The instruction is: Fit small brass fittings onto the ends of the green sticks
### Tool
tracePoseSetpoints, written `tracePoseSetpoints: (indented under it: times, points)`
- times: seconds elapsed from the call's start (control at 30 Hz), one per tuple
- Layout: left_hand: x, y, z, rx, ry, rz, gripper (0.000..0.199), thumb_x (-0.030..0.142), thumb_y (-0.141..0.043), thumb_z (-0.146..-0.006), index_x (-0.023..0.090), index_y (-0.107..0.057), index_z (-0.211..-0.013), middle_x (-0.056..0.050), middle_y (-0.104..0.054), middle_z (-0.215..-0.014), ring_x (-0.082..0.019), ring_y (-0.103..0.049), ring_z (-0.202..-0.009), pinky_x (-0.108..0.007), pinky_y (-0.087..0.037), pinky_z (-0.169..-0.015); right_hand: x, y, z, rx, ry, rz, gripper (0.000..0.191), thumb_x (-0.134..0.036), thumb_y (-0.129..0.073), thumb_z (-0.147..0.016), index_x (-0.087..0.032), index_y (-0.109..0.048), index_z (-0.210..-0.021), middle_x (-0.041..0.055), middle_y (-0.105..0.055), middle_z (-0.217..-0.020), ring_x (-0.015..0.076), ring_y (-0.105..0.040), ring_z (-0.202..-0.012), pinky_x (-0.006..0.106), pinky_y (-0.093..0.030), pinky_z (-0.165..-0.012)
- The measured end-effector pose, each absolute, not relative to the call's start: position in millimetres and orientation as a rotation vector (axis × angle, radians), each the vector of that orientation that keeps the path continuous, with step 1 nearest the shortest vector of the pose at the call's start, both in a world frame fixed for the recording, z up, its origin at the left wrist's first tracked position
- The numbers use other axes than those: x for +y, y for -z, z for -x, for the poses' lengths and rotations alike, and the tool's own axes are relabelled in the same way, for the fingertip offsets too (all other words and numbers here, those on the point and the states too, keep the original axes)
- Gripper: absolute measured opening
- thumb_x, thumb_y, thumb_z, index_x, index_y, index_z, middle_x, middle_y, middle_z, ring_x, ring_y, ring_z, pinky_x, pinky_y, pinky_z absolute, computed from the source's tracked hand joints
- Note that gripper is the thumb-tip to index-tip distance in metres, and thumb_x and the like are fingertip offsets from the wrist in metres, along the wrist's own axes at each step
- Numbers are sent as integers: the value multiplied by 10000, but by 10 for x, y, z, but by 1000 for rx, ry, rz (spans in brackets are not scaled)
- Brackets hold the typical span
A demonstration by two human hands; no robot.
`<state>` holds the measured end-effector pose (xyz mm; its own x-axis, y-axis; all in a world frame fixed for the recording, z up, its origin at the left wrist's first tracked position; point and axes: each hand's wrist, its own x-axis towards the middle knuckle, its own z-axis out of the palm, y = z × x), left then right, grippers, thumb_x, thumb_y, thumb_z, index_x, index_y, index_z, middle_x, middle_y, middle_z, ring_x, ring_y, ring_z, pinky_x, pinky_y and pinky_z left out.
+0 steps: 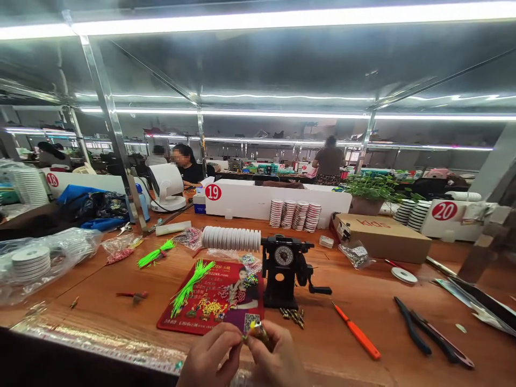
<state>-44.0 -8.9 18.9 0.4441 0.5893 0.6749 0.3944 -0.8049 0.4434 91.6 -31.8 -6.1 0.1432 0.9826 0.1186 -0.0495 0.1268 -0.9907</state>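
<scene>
My left hand point(215, 352) is closed in a pinch at the front edge of the table, its fingertips meeting those of the other hand; whatever lies between them is too small to name. My right hand point(278, 355) is closed round a shiny gold-coloured piece point(262, 334) with a bright yellow bit at its end. Just beyond my hands lies a red printed mat point(171, 321) with small gold beads point(213, 307) and a bundle of green strands point(191, 285). A black hand-cranked winder point(282, 274) carries a row of white spools point(231, 238). Brass-coloured pieces point(293, 316) lie by its base.
An orange-handled tool point(357, 332) and dark-handled pliers point(411, 325) lie on the right. Stacked spools point(294, 215) stand before a white divider point(245, 199). A cardboard box point(382, 236) is behind right; bagged spools point(32, 263) sit left. Other people are farther back.
</scene>
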Motion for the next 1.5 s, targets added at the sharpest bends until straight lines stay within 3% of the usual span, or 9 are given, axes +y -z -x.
tracePoseSetpoints:
  times: [0.33,0.47,0.53,0.73,0.87,0.93,1.1,1.5]
  points:
    - [-119,-216,429,919,-1228,-2271,130,115,-591,-691,226,-660,-692,-10,-675,-686,-145,-631,-662,-168,-487,-646,-341,102,-921,-1174,-1115,1131,168,-305,-485,-648,-182,-407,-562,-57,-336,-512,88,-294,-496,204,-227,-459]
    - [-136,-229,414,1027,-1062,-1950,52,225,-612,-700,213,-660,-683,-8,-652,-661,-155,-613,-625,-190,-477,-601,-343,112,-916,-1151,-1074,1150,161,-303,-481,-651,-183,-421,-561,-58,-327,-498,90,-288,-486,207,-217,-448]
    - [-135,-229,409,1027,-943,-1739,108,297,-609,-705,197,-647,-694,-1,-626,-632,-152,-594,-598,-199,-471,-569,-357,108,-911,-1134,-1043,1151,187,-317,-503,-652,-181,-420,-553,-60,-323,-498,88,-287,-490,206,-214,-450]
    - [-78,-210,404,1056,-897,-1560,198,368,-600,-694,171,-606,-674,29,-562,-553,-129,-524,-549,-203,-434,-536,-358,118,-950,-1057,-1189,1059,500,-609,-374,-741,-142,-515,-633,-53,-342,-494,85,-294,-461,208,-219,-438]
    - [-57,-215,415,1172,-1026,-1776,166,339,-586,-685,181,-599,-639,17,-577,-578,-144,-541,-550,-215,-436,-530,-335,129,-938,-1006,-1240,983,463,-638,-499,-679,-176,-468,-694,-46,-443,-559,68,-360,-433,185,-258,-409]
    - [-53,-212,423,1196,-1105,-1928,137,305,-580,-688,189,-594,-617,14,-588,-596,-144,-551,-559,-213,-438,-544,-327,115,-909,-980,-1334,939,477,-659,-520,-644,-201,-432,-743,-69,-448,-501,59,-324,-348,180,-223,-350]
    - [-32,-200,427,1170,-1175,-2146,114,246,-554,-717,204,-588,-616,25,-596,-596,-125,-555,-553,-186,-434,-541,-284,45,-832,-896,-1283,1023,554,-741,-408,-629,-195,-389,-535,-77,-310,-433,47,-231,-356,189,-152,-350]
    - [-10,-243,402,1212,-1055,-1971,158,336,-554,-701,202,-600,-632,11,-609,-601,-153,-571,-562,-215,-447,-536,-202,51,-733,-816,-1203,1054,398,-578,-423,-628,-217,-296,-518,-65,-277,-501,79,-227,-465,194,-177,-414]
